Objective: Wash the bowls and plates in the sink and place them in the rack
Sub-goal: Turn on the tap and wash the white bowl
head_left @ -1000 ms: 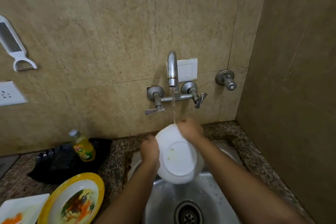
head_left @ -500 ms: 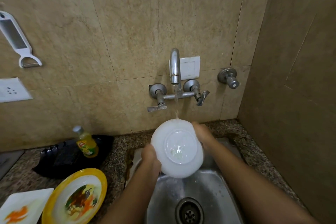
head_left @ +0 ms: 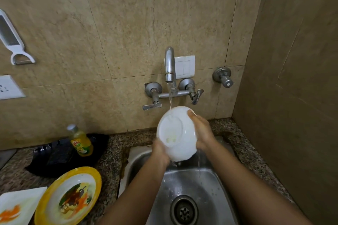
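While water runs from the tap (head_left: 169, 64) onto it, we hold the white bowl (head_left: 174, 133) over the sink (head_left: 210, 186), bottom facing us. Our left hand (head_left: 161, 150) grips its lower edge, fingertips hidden behind it. Our right hand (head_left: 203, 133) curls round its side. Left of our fingers stand a soap bottle (head_left: 81, 142), a yellow plate (head_left: 96, 179) and a white plate (head_left: 23, 199).

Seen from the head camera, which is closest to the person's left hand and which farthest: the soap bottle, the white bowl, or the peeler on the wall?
1. Bowl: gripped by the left hand itself, under the tap.
2. Bottle: on the counter, to the left.
3. Peeler: hanging high up, far left.
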